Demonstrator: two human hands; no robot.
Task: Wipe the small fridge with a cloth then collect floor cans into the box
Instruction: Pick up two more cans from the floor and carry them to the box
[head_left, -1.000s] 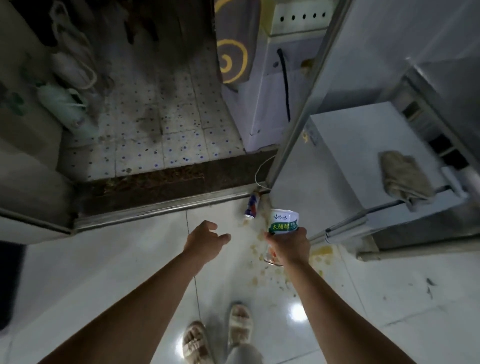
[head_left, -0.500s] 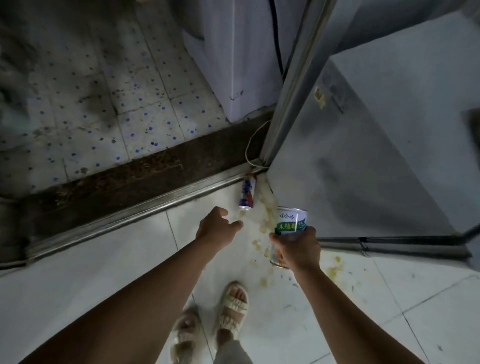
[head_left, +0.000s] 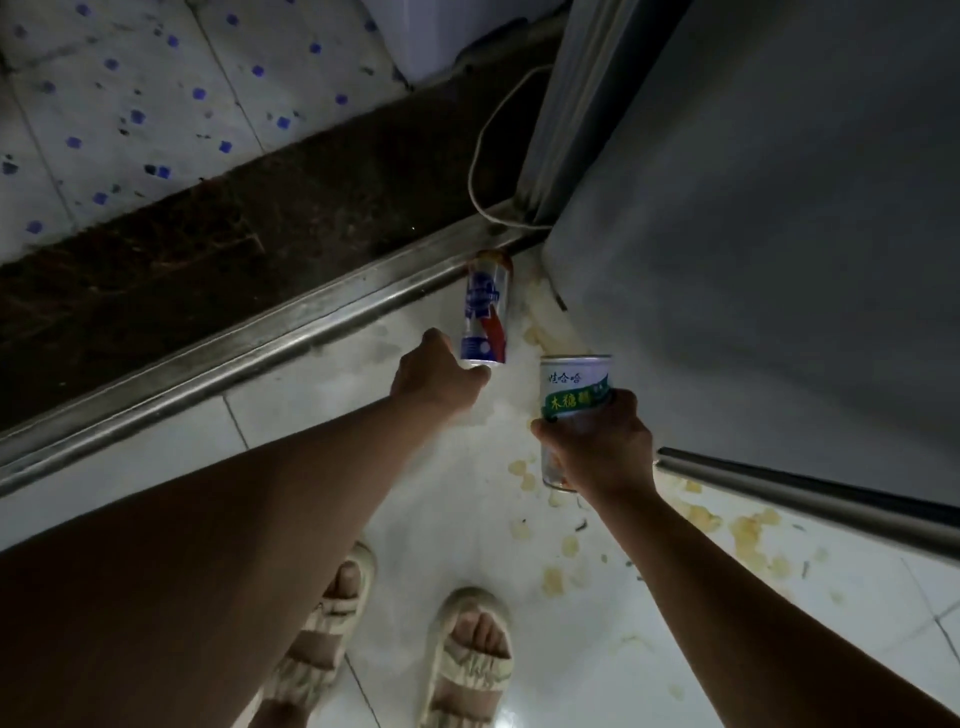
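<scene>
The blue-and-white can (head_left: 484, 317) lies on its side on the white floor tile (head_left: 311, 415), its far end against the metal door track (head_left: 249, 343) and its right flank close to the base of the small fridge (head_left: 753, 234). It looks like a slim drinks can: thin-walled, light if empty, smooth and apt to roll or dent under a hard squeeze, so a grip round the middle of the barrel seems safest. The left hand (head_left: 439, 382) is at its near end, fingers curled; whether they have closed on it I cannot tell, since the knuckles hide them. The right hand (head_left: 597, 452) is clamped round the lower half of 1 green-labelled can (head_left: 574, 400), held upright above the floor. Room is tight: track behind, fridge to the right, a white cord (head_left: 485, 150) looping just beyond. The open way out is back towards the person's sandals (head_left: 467, 660). Yellowish spilled bits (head_left: 748, 530) litter the tile and may be slippery underfoot. No box is in view.
</scene>
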